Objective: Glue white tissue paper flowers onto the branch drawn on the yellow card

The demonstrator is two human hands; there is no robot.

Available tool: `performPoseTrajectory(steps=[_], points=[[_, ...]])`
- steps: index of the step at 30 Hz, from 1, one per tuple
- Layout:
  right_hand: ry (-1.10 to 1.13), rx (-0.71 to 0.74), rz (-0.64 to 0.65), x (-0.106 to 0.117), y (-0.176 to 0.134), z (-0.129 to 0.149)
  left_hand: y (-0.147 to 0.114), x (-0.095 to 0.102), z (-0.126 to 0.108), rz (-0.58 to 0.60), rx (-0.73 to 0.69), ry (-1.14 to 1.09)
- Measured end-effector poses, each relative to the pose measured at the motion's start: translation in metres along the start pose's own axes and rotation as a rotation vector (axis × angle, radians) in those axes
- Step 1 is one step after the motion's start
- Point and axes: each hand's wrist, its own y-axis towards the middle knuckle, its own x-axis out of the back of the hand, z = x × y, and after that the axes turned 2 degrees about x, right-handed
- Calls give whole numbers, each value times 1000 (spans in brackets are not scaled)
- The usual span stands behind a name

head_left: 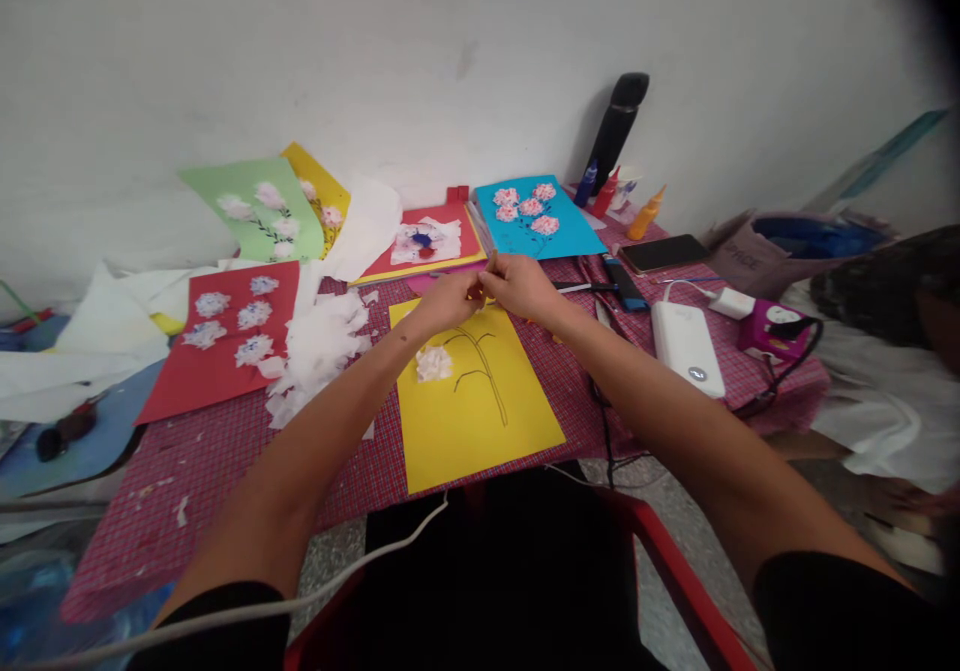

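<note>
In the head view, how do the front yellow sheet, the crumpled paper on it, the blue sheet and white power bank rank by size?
Front yellow sheet (largest)
Blue sheet
White power bank
Crumpled paper (smallest)

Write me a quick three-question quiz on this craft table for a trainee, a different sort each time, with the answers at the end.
1. Multiple choice: what colour is the sheet that bears the drawn stem and one white paper cluster?
A) Green
B) Yellow
C) Red

2. True or false: the left hand and the right hand are close together near the far edge of that sheet.

3. Fill in the number: the blue sheet near the wall bears ___ speckled flowers.

Key:
1. B
2. True
3. Five
</note>
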Motion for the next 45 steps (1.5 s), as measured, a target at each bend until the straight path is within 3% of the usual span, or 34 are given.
performPoseTrajectory(steps=[8,16,35,45], points=[[56,-15,16,3,-2,1,-6,7,-2,32,-9,69],[47,-12,-20,2,-3,1,-5,-2,0,21,-21,179],[150,-27,-54,5,-6,2,-8,0,-2,44,29,171],[90,-6,-53,2,-5,2,-7,-3,-4,51,82,161]])
